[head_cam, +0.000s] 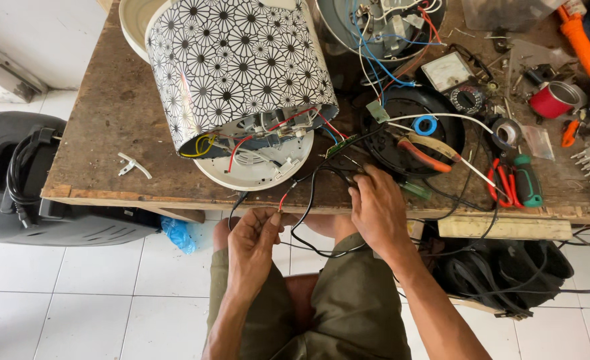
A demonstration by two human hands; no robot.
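The left hand (251, 237) pinched a thin red wire (284, 200) between thumb and fingertips. The right hand (377, 207), at three o'clock of it, pressed closed fingers on black wires (310, 200) at the bench edge, seemingly to steady them. The leads ran toward twelve o'clock into an overturned patterned cooker (238, 67). Pliers (423, 152), a screwdriver (527, 181) and a meter (447, 70) lay on the worn wooden bench (108, 120); white floor tiles (108, 300) showed below.

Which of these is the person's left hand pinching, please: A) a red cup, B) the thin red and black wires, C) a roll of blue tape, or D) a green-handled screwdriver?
B: the left hand pinches the thin red and black wires just off the workbench edge, while the green-handled screwdriver lies untouched farther right.
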